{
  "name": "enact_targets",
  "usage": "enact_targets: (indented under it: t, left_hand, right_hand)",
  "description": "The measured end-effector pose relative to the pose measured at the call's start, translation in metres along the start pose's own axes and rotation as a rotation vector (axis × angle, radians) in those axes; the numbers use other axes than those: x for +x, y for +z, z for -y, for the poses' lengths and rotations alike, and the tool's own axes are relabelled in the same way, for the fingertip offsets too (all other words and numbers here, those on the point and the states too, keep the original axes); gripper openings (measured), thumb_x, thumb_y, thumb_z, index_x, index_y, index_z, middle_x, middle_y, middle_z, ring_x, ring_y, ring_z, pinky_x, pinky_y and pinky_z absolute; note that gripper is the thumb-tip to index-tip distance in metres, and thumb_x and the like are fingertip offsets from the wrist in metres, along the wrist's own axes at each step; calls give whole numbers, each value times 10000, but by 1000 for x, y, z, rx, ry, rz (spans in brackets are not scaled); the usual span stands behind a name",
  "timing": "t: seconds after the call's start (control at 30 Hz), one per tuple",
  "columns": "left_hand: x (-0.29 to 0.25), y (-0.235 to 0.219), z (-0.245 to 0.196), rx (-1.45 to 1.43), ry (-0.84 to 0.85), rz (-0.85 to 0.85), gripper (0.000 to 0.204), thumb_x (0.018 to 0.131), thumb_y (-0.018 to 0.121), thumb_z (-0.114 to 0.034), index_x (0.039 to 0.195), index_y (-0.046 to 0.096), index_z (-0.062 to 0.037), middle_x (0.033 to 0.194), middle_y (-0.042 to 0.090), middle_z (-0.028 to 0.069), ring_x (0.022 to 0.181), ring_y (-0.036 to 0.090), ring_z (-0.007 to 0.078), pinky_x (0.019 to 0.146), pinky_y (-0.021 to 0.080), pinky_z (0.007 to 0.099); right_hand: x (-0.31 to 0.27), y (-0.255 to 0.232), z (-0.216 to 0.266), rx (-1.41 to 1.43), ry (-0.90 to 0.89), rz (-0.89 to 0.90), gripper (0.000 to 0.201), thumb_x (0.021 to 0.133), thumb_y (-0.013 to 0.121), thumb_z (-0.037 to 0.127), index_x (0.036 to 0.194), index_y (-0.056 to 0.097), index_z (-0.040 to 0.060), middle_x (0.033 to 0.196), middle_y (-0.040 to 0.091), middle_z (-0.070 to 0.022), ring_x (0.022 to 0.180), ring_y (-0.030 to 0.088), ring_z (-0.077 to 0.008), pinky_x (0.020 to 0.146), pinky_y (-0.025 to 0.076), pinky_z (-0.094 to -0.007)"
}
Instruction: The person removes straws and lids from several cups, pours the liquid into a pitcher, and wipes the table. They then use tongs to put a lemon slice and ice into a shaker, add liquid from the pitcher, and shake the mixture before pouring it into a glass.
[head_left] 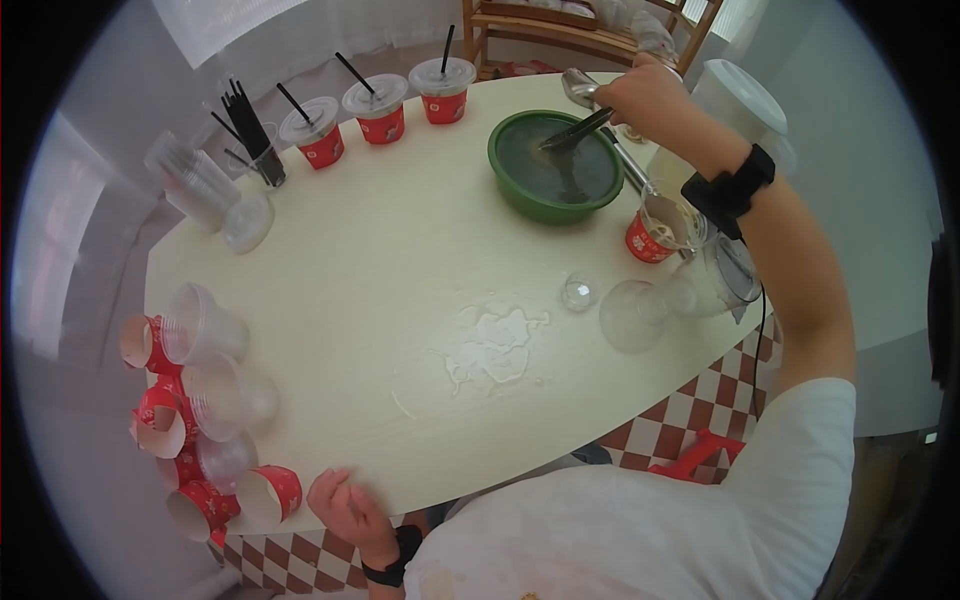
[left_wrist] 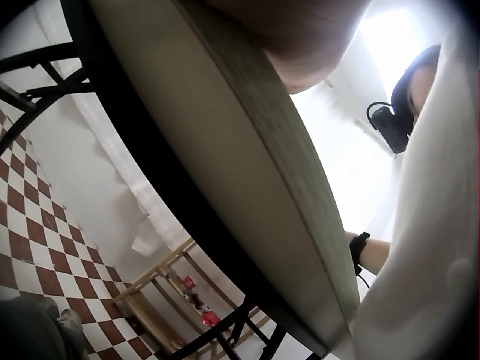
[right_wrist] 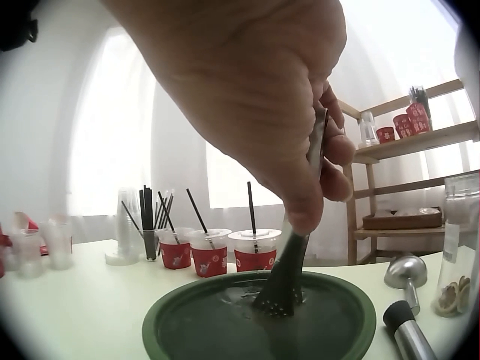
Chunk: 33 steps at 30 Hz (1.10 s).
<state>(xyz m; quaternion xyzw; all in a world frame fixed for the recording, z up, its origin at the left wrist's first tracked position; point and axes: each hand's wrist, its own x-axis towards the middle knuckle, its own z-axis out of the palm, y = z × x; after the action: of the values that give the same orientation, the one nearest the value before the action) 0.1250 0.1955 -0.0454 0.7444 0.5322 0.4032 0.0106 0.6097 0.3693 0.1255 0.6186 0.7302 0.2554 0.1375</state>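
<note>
1. Currently, our right hand (head_left: 650, 100) grips the handle of a dark slotted spoon (head_left: 575, 133), fingers and thumb closed round it. Its perforated head dips into the liquid.
2. We have that murky, greenish-grey liquid (head_left: 550, 175) in a green basin (head_left: 550, 212), toward the far edge of the table (head_left: 380, 260), right of its middle.
3. Our left hand (head_left: 350, 510) is released and holds nothing; its fingers curl loosely at the near edge, beside a red paper sleeve (head_left: 284, 490).
4. Left of the basin, near the far edge, we see three lidded cups (head_left: 381, 123) in red sleeves, each with a black straw.
5. Toward the far left corner, a clear holder (head_left: 268, 172) contains upright black straws, with stacked clear lids (head_left: 190, 182) next to it.
6. Along the left edge, we have nested clear cups (head_left: 205, 325) and more red sleeves, some tipped over.
7. Close to the right edge, a red-sleeved cup (head_left: 650, 240) has pale contents we cannot identify. Beyond the basin lies a metal scoop (right_wrist: 406, 271), and a clear jar (right_wrist: 457, 247) has pale-brown slices at its bottom.
8. Between the basin and the near edge, we see a clear puddle (head_left: 495, 345) on the tabletop.
</note>
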Motion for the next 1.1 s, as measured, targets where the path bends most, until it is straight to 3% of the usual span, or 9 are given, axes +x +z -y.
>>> enact_targets:
  t: [0.37,0.67,0.77,0.87,1.1]
  left_hand:
    - [1,0,-2,0,10,9,83,855,454,-75,803,463,-10,962,567,124,935,495,339,811,395,447]
    - [0,-1,0,-12,4,2,101,873,464,-93,858,489,3,963,554,122,964,493,310,861,387,432]
    - [-1,-1,1,-13,9,1,91,871,462,-84,860,487,2,961,555,123,964,494,311,860,387,435]
    - [0,-1,-1,-11,11,14,83,868,461,-76,860,485,3,960,557,122,966,493,312,860,387,437]
    - [0,-2,0,0,22,25,84,869,461,-74,865,488,5,967,556,117,968,493,312,858,390,432]
  right_hand:
    - [-30,-24,-9,233,181,-65,199,695,682,189,847,592,97,741,624,-55,741,572,-254,808,391,-355]
    - [4,4,10,85,62,150,183,680,693,167,823,594,108,699,622,-56,709,569,-238,790,385,-367]
    - [4,10,9,94,6,26,169,679,692,166,795,583,107,675,618,-50,673,568,-231,770,386,-371]
    - [-3,-4,10,80,72,106,144,692,680,167,786,589,104,687,623,-50,672,566,-237,762,390,-364]
    - [-41,-29,-12,291,235,-57,135,719,665,180,813,616,97,685,615,-58,745,549,-275,744,406,-365]
